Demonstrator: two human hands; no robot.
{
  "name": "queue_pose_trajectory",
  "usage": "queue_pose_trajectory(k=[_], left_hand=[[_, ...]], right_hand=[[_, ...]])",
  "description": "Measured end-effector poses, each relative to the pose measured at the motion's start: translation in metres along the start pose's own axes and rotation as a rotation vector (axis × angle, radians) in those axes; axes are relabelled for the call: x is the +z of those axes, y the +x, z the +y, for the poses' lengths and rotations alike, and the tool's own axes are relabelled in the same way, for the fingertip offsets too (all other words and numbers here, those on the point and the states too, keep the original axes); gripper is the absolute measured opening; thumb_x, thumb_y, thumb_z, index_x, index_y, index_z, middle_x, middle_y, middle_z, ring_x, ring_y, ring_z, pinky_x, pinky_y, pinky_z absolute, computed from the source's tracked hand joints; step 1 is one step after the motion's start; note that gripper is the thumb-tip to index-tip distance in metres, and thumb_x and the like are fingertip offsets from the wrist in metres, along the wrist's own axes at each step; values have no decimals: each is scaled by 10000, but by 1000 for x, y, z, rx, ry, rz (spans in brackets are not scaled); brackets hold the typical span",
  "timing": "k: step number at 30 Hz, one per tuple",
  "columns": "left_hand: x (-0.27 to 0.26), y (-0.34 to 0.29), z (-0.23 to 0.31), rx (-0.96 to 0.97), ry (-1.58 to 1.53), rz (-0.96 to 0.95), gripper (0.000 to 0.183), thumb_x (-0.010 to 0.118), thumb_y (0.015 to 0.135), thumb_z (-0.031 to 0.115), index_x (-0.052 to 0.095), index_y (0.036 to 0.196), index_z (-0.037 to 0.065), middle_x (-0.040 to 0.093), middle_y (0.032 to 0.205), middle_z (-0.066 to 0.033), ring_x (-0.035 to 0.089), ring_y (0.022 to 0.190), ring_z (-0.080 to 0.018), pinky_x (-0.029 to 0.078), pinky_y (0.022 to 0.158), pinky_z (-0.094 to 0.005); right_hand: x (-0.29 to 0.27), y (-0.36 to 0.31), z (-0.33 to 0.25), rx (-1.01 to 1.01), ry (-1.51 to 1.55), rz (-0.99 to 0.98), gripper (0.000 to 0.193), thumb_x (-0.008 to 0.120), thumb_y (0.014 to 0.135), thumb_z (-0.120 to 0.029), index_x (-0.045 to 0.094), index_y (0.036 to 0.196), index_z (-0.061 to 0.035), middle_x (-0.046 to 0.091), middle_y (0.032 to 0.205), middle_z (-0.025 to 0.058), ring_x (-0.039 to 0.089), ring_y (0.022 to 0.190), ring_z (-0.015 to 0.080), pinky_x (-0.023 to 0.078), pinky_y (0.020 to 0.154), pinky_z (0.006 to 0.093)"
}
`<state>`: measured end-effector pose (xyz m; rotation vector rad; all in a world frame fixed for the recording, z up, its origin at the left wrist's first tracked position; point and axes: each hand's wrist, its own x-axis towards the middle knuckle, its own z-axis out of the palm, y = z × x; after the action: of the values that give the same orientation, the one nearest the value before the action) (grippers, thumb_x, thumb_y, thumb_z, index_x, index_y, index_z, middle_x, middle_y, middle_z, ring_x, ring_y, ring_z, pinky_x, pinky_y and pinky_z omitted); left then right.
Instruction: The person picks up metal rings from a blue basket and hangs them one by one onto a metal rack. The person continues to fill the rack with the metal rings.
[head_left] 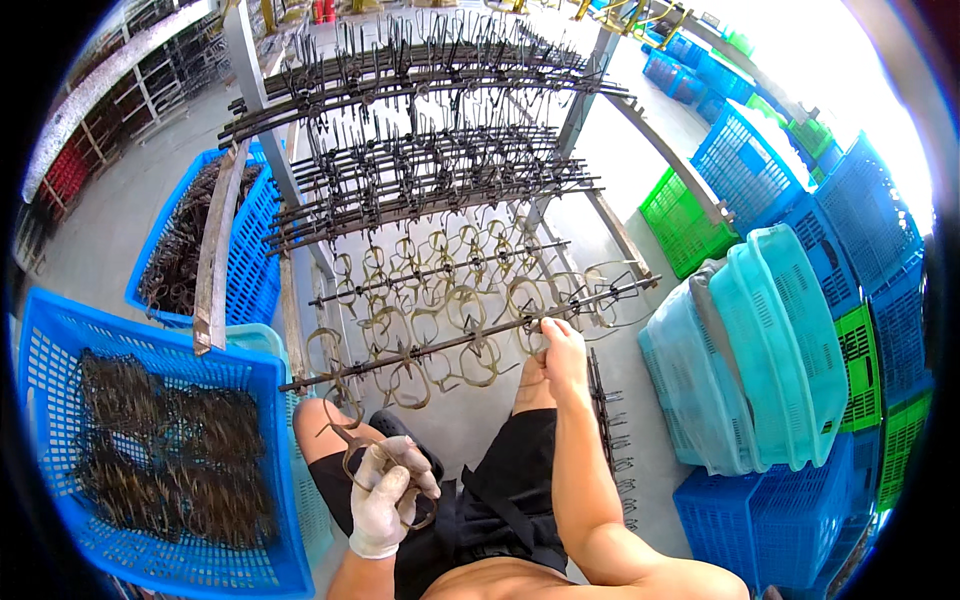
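In my left hand (385,495), which wears a white glove, is a thin brown looped frame (352,458), shaped like the front of an eyeglass frame. The fingers are curled round it in front of my lap. My bare right hand (563,358) reaches forward to a dark rod (450,341) lying across the rack. Its fingers are closed at the rod, but what they pinch is hidden. Along this rod hang several similar looped frames (467,308). A second rod (440,272) behind it carries more of them.
Above stand rack tiers (420,85) with dark hooked rods. On the left, a blue basket (285,400) holds many dark frames, with another filled blue basket (255,235) beyond. Stacked turquoise baskets (785,340) and blue crates (765,515) crowd the right. A hooked rod (600,400) leans beside my right arm.
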<state>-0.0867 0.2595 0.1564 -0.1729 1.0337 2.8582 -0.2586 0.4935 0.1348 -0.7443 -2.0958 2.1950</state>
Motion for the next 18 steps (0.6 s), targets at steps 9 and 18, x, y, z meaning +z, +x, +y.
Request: queue_pose_trajectory(k=[9,18], left_hand=[[2,6,-2,4,-27,-13,312,487,920,146,488,1207,23,624,968,-113,621,790,-217,527,686,-327],[-3,3,11,2,-183,-122,338,436,962,149,435,1282,41,563,1108,-103,577,982,-212,478,876,-370]], right_hand=[[-1,20,33,-104,104,66,217,575,848,-210,607,817,2,582,690,35,441,494,77,351,451,247],[-5,22,41,-251,-21,80,211,492,938,-231,603,984,-57,543,762,14,477,656,81,395,561,244]])
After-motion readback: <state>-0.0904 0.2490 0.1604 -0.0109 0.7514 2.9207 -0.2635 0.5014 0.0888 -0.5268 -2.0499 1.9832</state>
